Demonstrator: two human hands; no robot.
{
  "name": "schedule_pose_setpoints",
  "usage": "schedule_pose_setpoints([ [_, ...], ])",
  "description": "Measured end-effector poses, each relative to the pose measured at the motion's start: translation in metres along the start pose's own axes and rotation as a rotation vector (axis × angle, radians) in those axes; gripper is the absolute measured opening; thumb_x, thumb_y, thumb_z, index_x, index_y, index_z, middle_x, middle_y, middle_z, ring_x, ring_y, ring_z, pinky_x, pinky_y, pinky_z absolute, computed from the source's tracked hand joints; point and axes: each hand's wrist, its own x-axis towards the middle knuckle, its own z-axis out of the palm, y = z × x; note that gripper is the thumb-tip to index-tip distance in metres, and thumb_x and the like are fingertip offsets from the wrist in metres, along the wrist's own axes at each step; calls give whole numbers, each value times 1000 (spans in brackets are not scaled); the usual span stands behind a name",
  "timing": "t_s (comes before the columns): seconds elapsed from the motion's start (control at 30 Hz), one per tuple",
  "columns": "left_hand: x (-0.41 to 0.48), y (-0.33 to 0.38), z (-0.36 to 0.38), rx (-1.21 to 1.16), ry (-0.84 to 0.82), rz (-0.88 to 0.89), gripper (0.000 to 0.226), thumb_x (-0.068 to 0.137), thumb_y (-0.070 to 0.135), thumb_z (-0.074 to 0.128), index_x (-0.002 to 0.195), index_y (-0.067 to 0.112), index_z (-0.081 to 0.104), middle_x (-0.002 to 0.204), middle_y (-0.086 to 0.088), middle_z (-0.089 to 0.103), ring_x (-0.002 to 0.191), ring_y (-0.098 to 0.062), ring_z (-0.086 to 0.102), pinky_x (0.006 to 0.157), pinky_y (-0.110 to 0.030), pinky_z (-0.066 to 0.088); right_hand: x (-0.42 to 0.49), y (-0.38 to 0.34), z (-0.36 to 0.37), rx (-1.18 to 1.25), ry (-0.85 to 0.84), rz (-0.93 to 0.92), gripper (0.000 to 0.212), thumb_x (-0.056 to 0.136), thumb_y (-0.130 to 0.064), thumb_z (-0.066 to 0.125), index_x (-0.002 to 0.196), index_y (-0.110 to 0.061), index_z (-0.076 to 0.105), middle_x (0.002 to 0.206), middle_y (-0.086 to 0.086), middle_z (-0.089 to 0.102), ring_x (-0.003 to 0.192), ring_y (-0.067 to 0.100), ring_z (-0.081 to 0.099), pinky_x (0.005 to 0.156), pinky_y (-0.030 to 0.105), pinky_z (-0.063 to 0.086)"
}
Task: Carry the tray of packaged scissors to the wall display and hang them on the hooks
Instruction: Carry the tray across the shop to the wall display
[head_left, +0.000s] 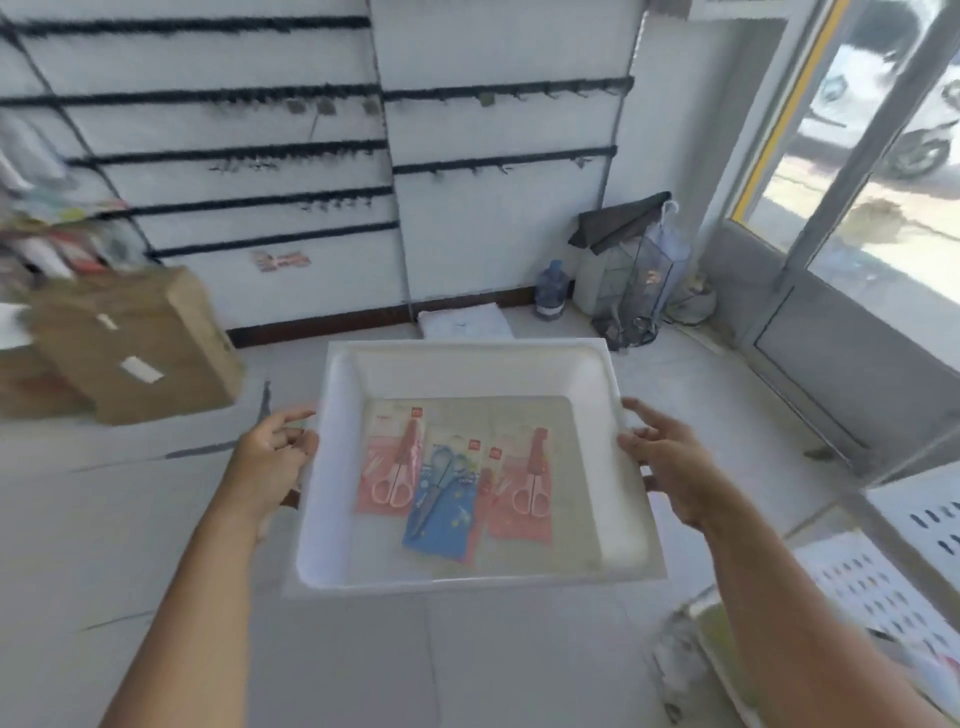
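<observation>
Tray (467, 349): up in the air in front of me, over the floor (363, 665), roughly level, well short of the wall display (249, 67).
L hand: left hand (270, 457) grips the tray's left rim, fingers curled at the edge.
R hand: right hand (670, 457) holds the right rim, fingers over the top. Can't see what's under the lip.
Load: 3 scissors packs lying flat on the tray bottom: pink pack (389, 467), blue pack (441, 499), second pink pack (524, 488). Blue one overlaps its neighbours, all loose.
Hooks (322, 106): on the dark rails, mostly bare, blurry.
Risk 1: grip is on thin rims only, so any tilt and the packs prob. slide to one wall and bunch up.
Risk 2: cardboard box (135, 338) on my left, water bottle (551, 288) + clutter by the wall. Tray blocks my view down, so I could trip.
Risk 3: freeing one hand to hang a pack leaves the tray one-handed and it may tip.
</observation>
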Motion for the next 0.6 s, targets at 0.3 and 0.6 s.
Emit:
schedule_pose_setpoints([
  [0.3,43,-46,-170,-57,266,-74,36,101,6,51,130,25,60,105,-4,68,91,-18,63,77,-34,46,72,-67,221,-84,-192,-80,45,101,-2,52,143,-21,54,83,2,59,77,19,58,64,31,47],
  [0.6,101,-75,-244,-106,506,-176,35,102,6,48,128,27,59,100,-7,63,81,-14,59,66,-32,44,150,-112,369,-139,-376,-96,42,100,2,53,135,-19,59,79,2,55,65,17,52,57,27,39],
])
